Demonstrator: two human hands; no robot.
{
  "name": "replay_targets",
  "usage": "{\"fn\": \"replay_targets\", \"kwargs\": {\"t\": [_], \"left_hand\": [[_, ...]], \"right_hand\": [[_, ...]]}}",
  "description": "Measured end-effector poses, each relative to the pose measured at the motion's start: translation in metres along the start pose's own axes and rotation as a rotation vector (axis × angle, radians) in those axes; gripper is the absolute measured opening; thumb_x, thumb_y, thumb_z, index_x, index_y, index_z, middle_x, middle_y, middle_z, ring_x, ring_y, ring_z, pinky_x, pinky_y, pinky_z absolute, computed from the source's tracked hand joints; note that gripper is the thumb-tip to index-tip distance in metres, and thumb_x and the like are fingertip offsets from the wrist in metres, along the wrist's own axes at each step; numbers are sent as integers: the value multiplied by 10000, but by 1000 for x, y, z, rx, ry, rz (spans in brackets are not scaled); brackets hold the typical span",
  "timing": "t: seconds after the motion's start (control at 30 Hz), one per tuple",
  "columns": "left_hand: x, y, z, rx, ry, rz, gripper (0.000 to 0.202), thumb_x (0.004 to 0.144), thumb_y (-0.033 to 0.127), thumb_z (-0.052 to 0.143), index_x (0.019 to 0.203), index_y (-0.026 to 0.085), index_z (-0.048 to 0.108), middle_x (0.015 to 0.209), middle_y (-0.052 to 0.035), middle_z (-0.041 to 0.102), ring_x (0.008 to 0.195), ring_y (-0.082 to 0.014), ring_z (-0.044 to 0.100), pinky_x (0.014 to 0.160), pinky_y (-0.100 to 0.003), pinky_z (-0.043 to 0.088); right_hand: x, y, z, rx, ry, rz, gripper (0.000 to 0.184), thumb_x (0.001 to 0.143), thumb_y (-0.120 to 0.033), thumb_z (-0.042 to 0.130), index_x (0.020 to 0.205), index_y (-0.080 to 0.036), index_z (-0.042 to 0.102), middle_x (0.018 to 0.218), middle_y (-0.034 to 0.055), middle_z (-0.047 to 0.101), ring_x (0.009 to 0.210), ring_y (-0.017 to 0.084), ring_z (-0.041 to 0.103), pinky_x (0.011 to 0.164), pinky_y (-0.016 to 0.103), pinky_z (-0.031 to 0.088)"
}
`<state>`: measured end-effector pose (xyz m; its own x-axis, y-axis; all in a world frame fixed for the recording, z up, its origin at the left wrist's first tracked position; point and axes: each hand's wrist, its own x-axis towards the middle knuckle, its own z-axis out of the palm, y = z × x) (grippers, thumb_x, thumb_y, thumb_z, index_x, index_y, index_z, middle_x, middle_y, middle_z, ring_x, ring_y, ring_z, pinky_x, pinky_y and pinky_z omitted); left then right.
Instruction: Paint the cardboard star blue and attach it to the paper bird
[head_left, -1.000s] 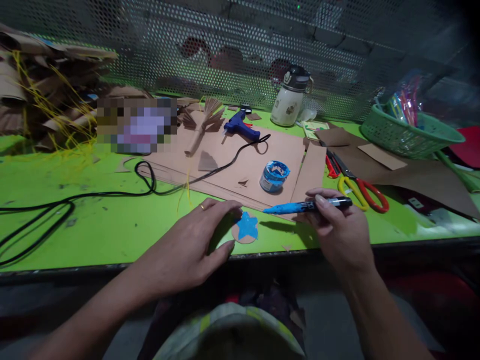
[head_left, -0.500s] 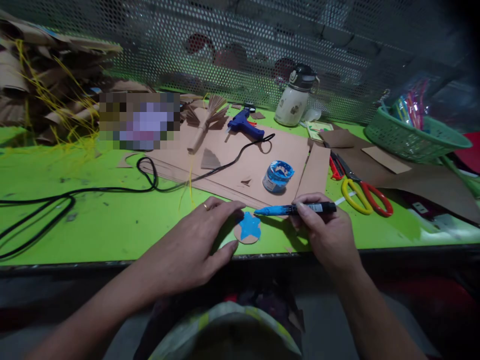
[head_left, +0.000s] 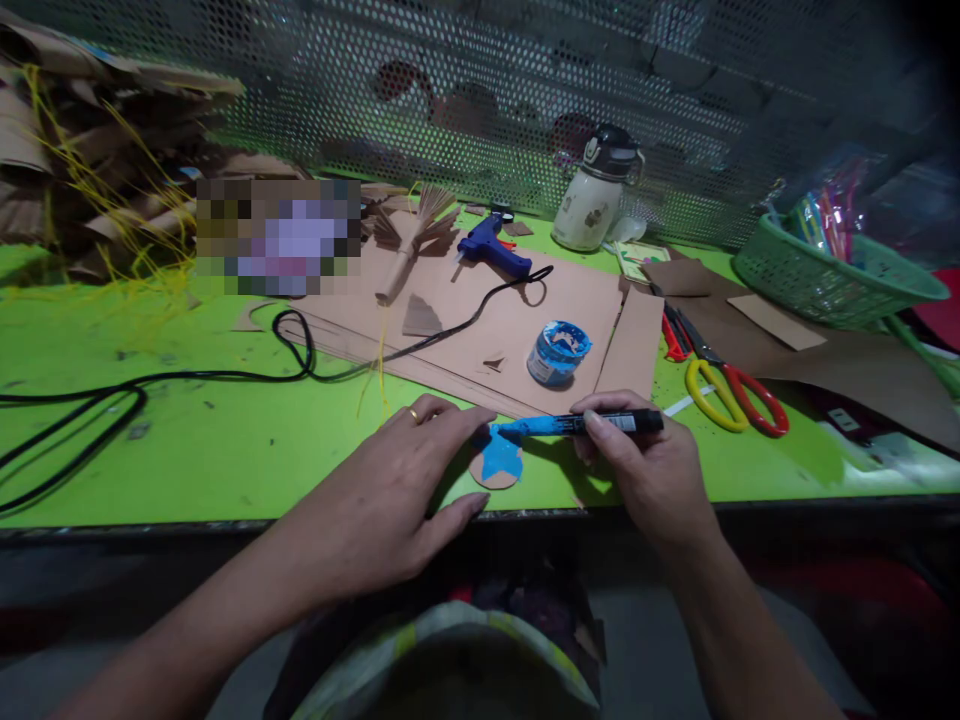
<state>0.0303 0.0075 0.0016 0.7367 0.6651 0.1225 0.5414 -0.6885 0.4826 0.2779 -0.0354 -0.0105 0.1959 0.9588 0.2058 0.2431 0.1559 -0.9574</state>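
Note:
A small round cardboard disc with a blue painted star lies near the front edge of the green table. My left hand rests flat beside it, fingers stretched out, fingertips touching the disc's left side. My right hand is closed around a paint-covered brush with a black handle. The brush's blue tip lies over the top of the star. An open pot of blue paint stands just behind, on a brown cardboard sheet.
Yellow and red scissors lie to the right. A blue glue gun with its black cord, a white bottle, a green basket and cardboard scraps ring the back. A perforated metal screen closes off the far side.
My right hand has moved left with the brush, carrying its blue tip from right of the disc onto the star. The left hand has stayed by the disc.

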Motion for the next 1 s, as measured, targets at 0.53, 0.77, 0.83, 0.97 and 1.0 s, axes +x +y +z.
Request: {"fn": "replay_targets", "kwargs": {"t": [0.53, 0.77, 0.83, 0.97, 1.0], "left_hand": [[1, -2, 1, -4, 8, 5, 423, 941, 283, 527, 1346, 234, 414, 1258, -70, 557, 1161, -246, 496, 986, -412, 444], [-1, 0, -1, -16, -1, 5, 441, 930, 285, 542, 1348, 224, 418, 1256, -78, 557, 1151, -251, 503, 989, -419, 445], [-2, 1, -1, -20, -2, 6, 459, 921, 284, 554, 1353, 225, 413, 1258, -76, 557, 1154, -253, 502, 992, -420, 444], [-1, 1, -1, -19, 9, 9, 460, 917, 290, 560, 1352, 233, 419, 1264, -73, 563, 1165, -261, 496, 991, -423, 444], [-1, 1, -1, -19, 11, 8, 453, 918, 291, 558, 1346, 232, 425, 1260, -75, 567, 1157, -263, 502, 985, -425, 447]], "right_hand": [[-3, 1, -3, -28, -1, 13, 71, 884, -270, 686, 870, -208, 716, 603, -41, 620, 546, 80, 547, 509, 159, 445], [-3, 3, -3, 10, 37, 9, 85, 877, -282, 696, 859, -199, 710, 586, -34, 630, 524, 90, 560, 489, 175, 452], [-2, 1, -1, 15, 30, 6, 88, 881, -285, 694, 884, -199, 712, 610, -26, 648, 545, 98, 585, 517, 186, 480], [-1, -4, 2, -28, -20, -8, 84, 883, -269, 688, 921, -198, 712, 647, -17, 665, 587, 108, 609, 559, 199, 506], [-1, -5, 2, -40, -26, -10, 86, 880, -266, 688, 924, -196, 711, 648, -16, 666, 589, 112, 611, 557, 202, 507]]}}
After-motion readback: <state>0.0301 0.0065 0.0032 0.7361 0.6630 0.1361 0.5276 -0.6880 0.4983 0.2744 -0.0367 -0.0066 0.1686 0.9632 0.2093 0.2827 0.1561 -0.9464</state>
